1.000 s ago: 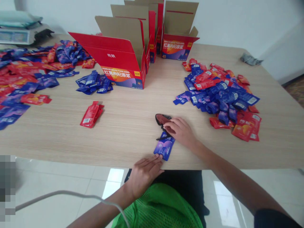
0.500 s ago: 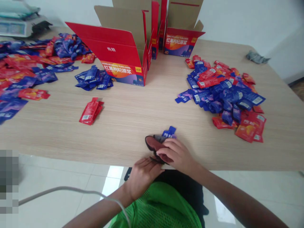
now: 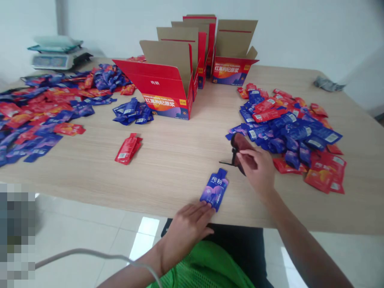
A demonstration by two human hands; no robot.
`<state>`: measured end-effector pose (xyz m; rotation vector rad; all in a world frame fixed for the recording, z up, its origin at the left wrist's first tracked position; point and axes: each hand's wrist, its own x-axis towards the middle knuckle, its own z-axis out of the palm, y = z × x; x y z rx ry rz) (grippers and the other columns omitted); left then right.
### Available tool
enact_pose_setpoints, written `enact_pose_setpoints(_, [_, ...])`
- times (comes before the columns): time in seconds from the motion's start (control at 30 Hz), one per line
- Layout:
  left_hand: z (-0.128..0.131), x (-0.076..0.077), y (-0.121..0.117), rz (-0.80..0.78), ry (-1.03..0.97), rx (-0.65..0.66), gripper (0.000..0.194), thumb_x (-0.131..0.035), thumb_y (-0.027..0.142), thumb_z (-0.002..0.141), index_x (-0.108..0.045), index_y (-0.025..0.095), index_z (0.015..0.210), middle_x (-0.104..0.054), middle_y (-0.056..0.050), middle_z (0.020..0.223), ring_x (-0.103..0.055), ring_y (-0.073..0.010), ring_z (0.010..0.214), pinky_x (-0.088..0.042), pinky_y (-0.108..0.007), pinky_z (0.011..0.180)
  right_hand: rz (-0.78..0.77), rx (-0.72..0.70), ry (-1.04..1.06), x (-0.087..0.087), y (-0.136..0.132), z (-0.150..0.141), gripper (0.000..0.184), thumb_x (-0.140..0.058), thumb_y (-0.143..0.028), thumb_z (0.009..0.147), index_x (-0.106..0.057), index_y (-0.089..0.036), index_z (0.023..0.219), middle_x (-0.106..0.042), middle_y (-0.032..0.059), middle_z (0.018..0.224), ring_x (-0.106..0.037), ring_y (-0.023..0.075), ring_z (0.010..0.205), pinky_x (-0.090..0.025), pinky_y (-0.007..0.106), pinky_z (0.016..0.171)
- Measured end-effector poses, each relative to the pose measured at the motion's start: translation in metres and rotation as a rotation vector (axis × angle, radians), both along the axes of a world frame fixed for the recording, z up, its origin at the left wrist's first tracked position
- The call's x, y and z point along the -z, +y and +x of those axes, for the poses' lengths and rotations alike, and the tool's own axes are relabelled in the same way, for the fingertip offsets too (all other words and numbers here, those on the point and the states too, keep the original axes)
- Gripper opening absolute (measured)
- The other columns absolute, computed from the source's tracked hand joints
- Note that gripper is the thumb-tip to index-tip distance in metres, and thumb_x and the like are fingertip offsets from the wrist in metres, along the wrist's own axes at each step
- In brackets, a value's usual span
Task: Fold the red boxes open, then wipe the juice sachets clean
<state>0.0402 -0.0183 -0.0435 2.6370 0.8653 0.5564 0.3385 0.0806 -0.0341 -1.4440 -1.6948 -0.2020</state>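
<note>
A blue pouch with white lettering and a narrow neck lies flat by the table's front edge. My left hand rests its outstretched fingertips on the lower end of that pouch, without gripping it. To the right and higher up, my right hand pinches a pair of dark-rimmed sunglasses with reddish-brown lenses. One thin temple arm sticks out to the left, and fingers cover part of the lenses. The sunglasses are close to the left edge of a mixed heap of red and blue pouches.
Open red cartons stand at the back, with another carton to their right. Small groups of blue pouches and red pouches lie left of centre. A large pouch pile, scale and grey cloth are farther out.
My right hand has moved right and away from me with the sunglasses, uncovering the blue pouch. My left hand now lies on the pouch's lower end. The camera view has shifted slightly.
</note>
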Motion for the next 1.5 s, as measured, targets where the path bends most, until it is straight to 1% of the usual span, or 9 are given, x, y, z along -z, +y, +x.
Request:
enact_pose_setpoints(0.23, [0.016, -0.012, 0.002, 0.079, -0.026, -0.099, 0.034, -0.060, 0.035, 0.106, -0.064, 0.022, 0.138, -0.067, -0.008, 0.143, -0.058, -0.0255, 0.137, -0.054, -0.040, 0.110, -0.116, 0.176, 0.304, 0.010, -0.061, 0.003, 0.030, -0.073, -0.050, 0.093, -0.074, -0.022, 0.102, -0.075, 0.0080, 0.100, -0.070, 0.0264, 0.093, -0.053, 0.040, 0.088])
enact_pose_setpoints(0.4, [0.028, 0.008, -0.005, 0.088, 0.192, -0.177, 0.067, -0.064, 0.056, 0.100, -0.047, 0.022, 0.156, -0.041, -0.015, 0.166, -0.044, -0.0334, 0.149, -0.048, -0.047, 0.114, -0.171, 0.270, 0.449, 0.029, -0.072, 0.005, 0.042, -0.072, -0.062, 0.087, -0.076, -0.022, 0.099, -0.076, 0.0101, 0.103, -0.071, 0.0309, 0.096, -0.054, 0.045, 0.091])
enact_pose_setpoints(0.57, [0.026, 0.031, -0.011, 0.116, 0.303, -0.154, 0.112, -0.076, 0.084, 0.069, -0.045, 0.021, 0.157, -0.052, -0.019, 0.156, -0.053, -0.0378, 0.137, -0.048, -0.048, 0.109, -0.232, 0.266, 0.547, 0.030, -0.071, 0.008, 0.043, -0.074, -0.064, 0.084, -0.076, -0.023, 0.099, -0.077, 0.0092, 0.103, -0.071, 0.0326, 0.097, -0.054, 0.048, 0.095])
enact_pose_setpoints(0.73, [0.017, 0.016, -0.016, 0.259, 0.208, -0.082, 0.038, -0.070, 0.030, 0.100, -0.064, 0.028, 0.137, -0.068, -0.006, 0.136, -0.067, -0.0235, 0.112, -0.054, -0.037, 0.095, -0.279, 0.304, 0.616, 0.030, -0.073, 0.010, 0.048, -0.074, -0.068, 0.081, -0.076, -0.024, 0.100, -0.077, 0.0089, 0.105, -0.071, 0.0341, 0.101, -0.053, 0.048, 0.096])
enact_pose_setpoints(0.87, [-0.011, -0.026, -0.003, 0.223, -0.006, -0.005, 0.034, -0.045, 0.020, 0.111, -0.061, 0.021, 0.140, -0.073, -0.008, 0.129, -0.070, -0.0194, 0.112, -0.058, -0.032, 0.092, -0.303, 0.329, 0.635, 0.030, -0.074, 0.011, 0.050, -0.073, -0.070, 0.080, -0.076, -0.025, 0.099, -0.077, 0.0089, 0.104, -0.072, 0.0355, 0.099, -0.054, 0.049, 0.093])
enact_pose_setpoints(1.03, [-0.083, -0.078, 0.066, 0.303, -0.161, -0.225, 0.033, -0.051, 0.024, 0.110, -0.060, 0.020, 0.142, -0.076, -0.009, 0.122, -0.074, -0.0189, 0.109, -0.062, -0.029, 0.093, -0.364, 0.359, 0.664, 0.029, -0.074, 0.012, 0.054, -0.072, -0.075, 0.075, -0.076, -0.028, 0.099, -0.078, 0.0081, 0.106, -0.072, 0.0392, 0.103, -0.054, 0.053, 0.092])
enact_pose_setpoints(1.23, [-0.172, -0.117, 0.211, 0.512, -0.107, -0.655, 0.033, -0.050, 0.034, 0.110, -0.070, 0.018, 0.130, -0.077, -0.010, 0.122, -0.075, -0.0232, 0.107, -0.060, -0.035, 0.096, -0.441, 0.391, 0.738, 0.038, -0.071, 0.017, 0.063, -0.074, -0.082, 0.064, -0.077, -0.028, 0.098, -0.080, 0.0086, 0.102, -0.074, 0.0422, 0.101, -0.056, 0.055, 0.090])
enact_pose_setpoints(1.37, [-0.206, -0.116, 0.293, 0.453, -0.002, -0.740, 0.040, -0.042, 0.022, 0.105, -0.070, 0.017, 0.133, -0.071, -0.012, 0.136, -0.068, -0.0273, 0.124, -0.053, -0.042, 0.109, -0.534, 0.375, 0.714, 0.046, -0.068, 0.027, 0.068, -0.072, -0.083, 0.065, -0.077, -0.026, 0.101, -0.080, 0.0083, 0.105, -0.073, 0.0402, 0.104, -0.056, 0.052, 0.092])
enact_pose_setpoints(1.5, [-0.221, -0.091, 0.345, 0.395, 0.031, -0.798, 0.049, -0.040, 0.011, 0.096, -0.069, 0.016, 0.135, -0.068, -0.013, 0.140, -0.065, -0.0276, 0.129, -0.049, -0.044, 0.114, -0.511, 0.337, 0.654, 0.050, -0.065, 0.037, 0.060, -0.072, -0.077, 0.071, -0.078, -0.026, 0.101, -0.080, 0.0079, 0.099, -0.074, 0.0370, 0.096, -0.060, 0.048, 0.086])
